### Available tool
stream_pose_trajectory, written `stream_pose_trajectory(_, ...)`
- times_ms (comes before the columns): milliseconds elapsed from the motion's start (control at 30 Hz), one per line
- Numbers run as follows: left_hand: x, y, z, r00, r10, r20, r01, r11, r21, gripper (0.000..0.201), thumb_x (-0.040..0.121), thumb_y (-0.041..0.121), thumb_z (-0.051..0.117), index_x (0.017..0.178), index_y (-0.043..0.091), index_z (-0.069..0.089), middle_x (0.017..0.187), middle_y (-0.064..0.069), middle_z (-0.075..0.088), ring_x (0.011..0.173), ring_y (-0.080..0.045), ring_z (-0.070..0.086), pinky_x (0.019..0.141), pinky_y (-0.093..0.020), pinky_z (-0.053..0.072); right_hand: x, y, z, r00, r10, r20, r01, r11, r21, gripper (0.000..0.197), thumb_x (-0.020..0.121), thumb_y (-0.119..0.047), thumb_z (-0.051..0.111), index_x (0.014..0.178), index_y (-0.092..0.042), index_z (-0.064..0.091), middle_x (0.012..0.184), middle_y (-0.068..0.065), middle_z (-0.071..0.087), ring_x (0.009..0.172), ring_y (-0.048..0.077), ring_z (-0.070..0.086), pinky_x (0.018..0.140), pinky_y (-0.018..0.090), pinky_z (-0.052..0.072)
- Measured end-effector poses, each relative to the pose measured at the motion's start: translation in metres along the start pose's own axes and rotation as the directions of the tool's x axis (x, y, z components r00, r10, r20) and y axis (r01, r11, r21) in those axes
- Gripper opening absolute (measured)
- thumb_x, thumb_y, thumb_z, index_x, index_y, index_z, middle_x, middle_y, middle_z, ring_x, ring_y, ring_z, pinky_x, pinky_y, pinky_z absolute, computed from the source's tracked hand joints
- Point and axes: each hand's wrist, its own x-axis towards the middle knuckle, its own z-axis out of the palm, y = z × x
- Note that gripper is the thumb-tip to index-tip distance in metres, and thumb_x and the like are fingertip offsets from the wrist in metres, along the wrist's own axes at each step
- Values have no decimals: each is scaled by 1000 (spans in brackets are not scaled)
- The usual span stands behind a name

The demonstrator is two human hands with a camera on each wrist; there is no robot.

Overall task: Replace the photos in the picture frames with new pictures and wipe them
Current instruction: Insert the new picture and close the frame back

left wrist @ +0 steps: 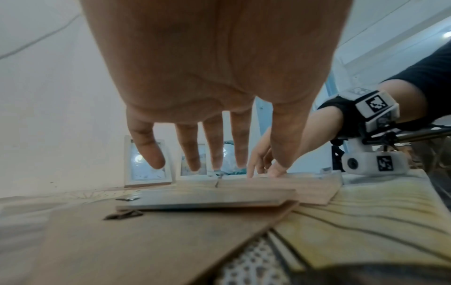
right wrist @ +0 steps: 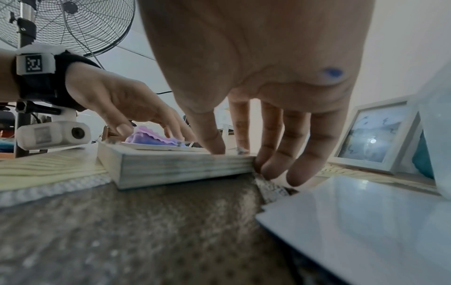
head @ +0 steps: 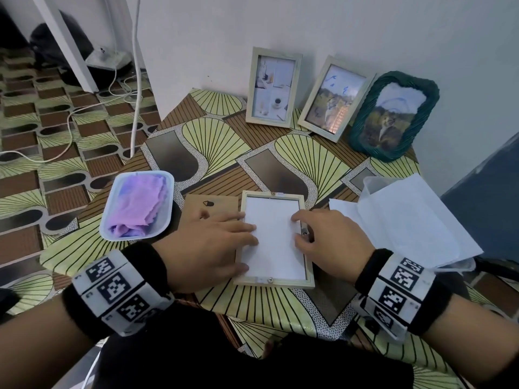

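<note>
A pale wooden picture frame (head: pixel 307 265) lies face down in the middle of the table, with a white sheet (head: pixel 273 248) set in its back. My left hand (head: pixel 224 240) lies flat over the frame's left rail, its straight fingers pressing on the sheet. My right hand (head: pixel 317 234) is at the right rail, thumb and forefinger on the sheet. In the right wrist view its other fingers (right wrist: pixel 270 135) touch the outer side of the frame (right wrist: pixel 175 165). The brown backing board (head: pixel 207 204) lies left of the frame, partly under my left hand (left wrist: pixel 214 96).
Three framed photos lean on the back wall: a pale frame (head: pixel 272 87), a second pale frame (head: pixel 334 98) and a green woven frame (head: pixel 393 116). A white tray (head: pixel 168 192) with a purple cloth (head: pixel 137 204) sits at the left. Loose white sheets (head: pixel 407 220) lie at the right.
</note>
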Motion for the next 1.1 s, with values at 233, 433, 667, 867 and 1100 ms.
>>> stream_pose_trajectory(233, -29, -26, 2, 993, -94, -71, 89, 994, -71, 81, 86, 74, 28, 154, 35, 9, 162, 15, 4, 147, -6, 9, 117, -39, 17, -8, 5, 1, 995, -94, 39, 93, 995, 28, 44, 92, -41, 54, 134, -26, 49, 143, -2, 34, 117, 19, 49, 92, 33, 48)
stream_pose_trajectory(433, -62, -36, 19, 992, -8, 124, 1, 998, 60, 104, 78, 86, 31, 150, 32, -21, 156, 14, -30, 142, -2, -30, 122, -30, -2, -14, 9, 4, 983, -158, 90, 159, 987, -5, 49, 95, -46, 51, 141, -29, 43, 157, -3, 28, 142, 18, 30, 111, 34, 35)
stream_pose_trajectory(667, -88, -29, 24, 995, 65, -80, -68, 997, -25, 68, 94, 42, 49, 154, 24, 21, 162, 4, 14, 149, -10, 7, 117, -37, 29, -22, 11, 6, 975, -204, 90, 205, 979, -2, 47, 98, -44, 46, 143, -31, 38, 163, -5, 16, 149, 9, 13, 114, 27, 27)
stream_pose_trajectory(867, -96, -27, 7, 972, -5, -235, -50, 973, -227, 52, 103, 42, 28, 153, 30, 23, 159, 13, 22, 145, 5, 14, 117, -15, 18, -24, 12, 2, 975, -179, 134, 173, 983, 57, 50, 97, -42, 52, 144, -32, 38, 163, -6, 14, 146, 10, 27, 110, 29, 35)
stream_pose_trajectory(1100, -75, -15, -30, 834, -78, -546, -90, 958, -274, 51, 97, 6, 43, 147, 17, 40, 148, 8, 44, 135, 9, 34, 109, -8, 25, -22, 14, 0, 981, -120, 152, 104, 989, 107, 78, 92, -47, 59, 154, -25, 19, 165, -3, 1, 144, 18, 33, 114, 34, 33)
